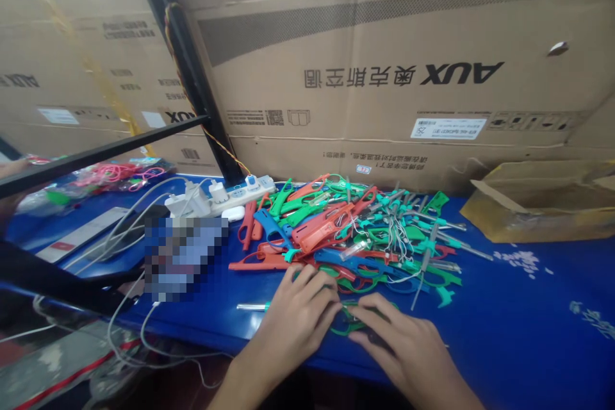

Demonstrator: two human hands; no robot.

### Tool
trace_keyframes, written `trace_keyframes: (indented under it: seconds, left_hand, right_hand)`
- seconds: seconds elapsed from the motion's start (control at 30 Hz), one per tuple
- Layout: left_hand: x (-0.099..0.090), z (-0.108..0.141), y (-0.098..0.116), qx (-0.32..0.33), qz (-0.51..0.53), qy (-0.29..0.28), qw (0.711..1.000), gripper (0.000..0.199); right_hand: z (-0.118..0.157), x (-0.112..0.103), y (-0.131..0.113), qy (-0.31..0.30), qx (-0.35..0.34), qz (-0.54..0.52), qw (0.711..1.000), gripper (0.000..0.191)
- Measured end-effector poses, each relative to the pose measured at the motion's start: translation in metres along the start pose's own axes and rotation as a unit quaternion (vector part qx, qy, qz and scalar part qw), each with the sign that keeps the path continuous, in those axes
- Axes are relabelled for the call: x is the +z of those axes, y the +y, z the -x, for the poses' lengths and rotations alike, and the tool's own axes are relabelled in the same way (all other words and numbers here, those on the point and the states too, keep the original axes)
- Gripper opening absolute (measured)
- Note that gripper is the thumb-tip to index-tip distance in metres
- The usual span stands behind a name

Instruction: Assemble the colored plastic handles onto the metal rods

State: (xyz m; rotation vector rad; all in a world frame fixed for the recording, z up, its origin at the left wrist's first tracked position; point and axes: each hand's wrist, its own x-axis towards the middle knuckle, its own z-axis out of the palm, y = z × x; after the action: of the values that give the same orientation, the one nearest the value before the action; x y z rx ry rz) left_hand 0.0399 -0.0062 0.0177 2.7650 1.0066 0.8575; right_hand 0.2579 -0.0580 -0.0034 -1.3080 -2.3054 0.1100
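Near the front edge of the blue table, my left hand (305, 304) and my right hand (401, 336) are close together. Between them is a green plastic casing (342, 328) with a loop-shaped handle, like a long gas lighter's half shell. Both hands have their fingers bent and pinched on it; the fingers cover much of it. Just left of my left wrist, a metal tube with a green end (252, 307) lies on the table. Beyond my fingers spreads a heap of red, blue and green lighter casings (327, 227), with metal tubes and white wires mixed in.
Behind the heap stand large cardboard panels (365, 25). An open cardboard box (542, 205) is at the right, with small white bits (521, 261) before it. A power strip (245, 192), cables and a blurred-out phone-like device (187, 256) lie left, beside a black metal frame (187, 64).
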Motion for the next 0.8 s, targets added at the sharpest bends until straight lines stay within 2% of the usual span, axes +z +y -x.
trace_keyframes:
  seconds: [0.3,0.43,0.6,0.8]
  left_hand:
    - [-0.007,-0.010,-0.001,0.068,-0.026,-0.051,0.996,0.009]
    - [-0.002,-0.010,-0.004,0.071,-0.026,-0.035,0.997,0.011]
    - [0.005,-0.008,-0.002,0.044,-0.014,-0.012,0.999,0.012]
    - [0.001,-0.009,0.007,-0.045,0.007,-0.053,0.998,0.010]
  right_hand:
    - [-0.002,-0.001,0.000,-0.003,0.011,-0.029,1.000,0.043]
    - [-0.002,0.000,0.000,0.004,0.007,-0.036,0.999,0.043]
    - [-0.001,0.001,0.000,0.019,0.007,-0.035,0.999,0.043]
    - [-0.003,-0.001,-0.004,0.031,0.002,0.003,1.000,0.048]
